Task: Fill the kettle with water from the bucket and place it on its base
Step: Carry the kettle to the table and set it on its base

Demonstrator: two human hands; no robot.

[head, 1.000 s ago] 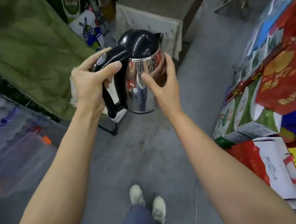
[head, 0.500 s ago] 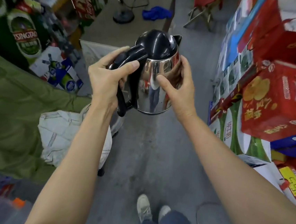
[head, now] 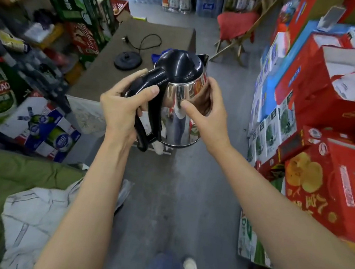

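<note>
I hold a steel kettle [head: 180,104] with a black lid and black handle upright in the air over the floor, lid down. My left hand [head: 124,107] is wrapped around the handle, thumb on top. My right hand [head: 206,115] presses against the kettle's shiny right side. The round black base [head: 127,60] with its cord and plug lies on a brown table [head: 104,71] ahead and to the left of the kettle. No bucket is in view.
Beer crates and boxes [head: 43,125] line the left side. Red and blue gift cartons [head: 327,148] are stacked along the right. A grey concrete aisle [head: 166,198] runs between them. A wooden chair with red cloth [head: 236,31] stands beyond the table. Green fabric and a white sack [head: 34,218] lie at lower left.
I have walked forward with the kettle held in both hands. The table with the base has come closer and more of the shop's far end shows.
</note>
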